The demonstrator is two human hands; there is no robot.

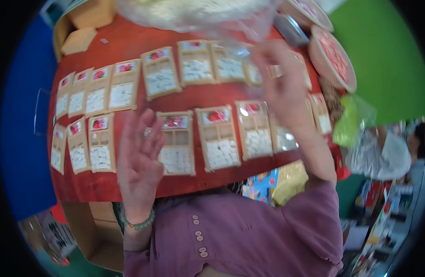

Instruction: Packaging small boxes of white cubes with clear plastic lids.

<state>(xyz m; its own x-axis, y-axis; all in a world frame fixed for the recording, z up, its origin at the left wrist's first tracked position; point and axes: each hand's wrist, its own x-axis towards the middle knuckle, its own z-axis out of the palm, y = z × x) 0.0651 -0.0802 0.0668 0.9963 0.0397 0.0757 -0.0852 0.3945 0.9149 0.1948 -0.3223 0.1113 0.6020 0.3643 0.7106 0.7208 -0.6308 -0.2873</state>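
Observation:
My left hand (139, 159) is raised over the near row, palm turned up and fingers stretched out, with nothing plainly held. It partly covers a small wooden tray (177, 144) that has a red-printed card at its top and white tile-like pieces at its bottom. My right hand (280, 76) reaches over the right part of the far row. Motion smears its bent fingers, so whether they hold anything is unclear. Beside those fingers stand more such trays, among them a far-row tray (228, 64). A large clear plastic bag (194, 11) of pale pieces lies just beyond.
The trays stand in two rows on a red table (207, 94). At the right are a bowl of pink pieces (333, 57), another bowl (309, 11), a dark glossy box (291, 30) and a green plastic bag (345, 122). Tan containers (90, 14) sit at the far left corner.

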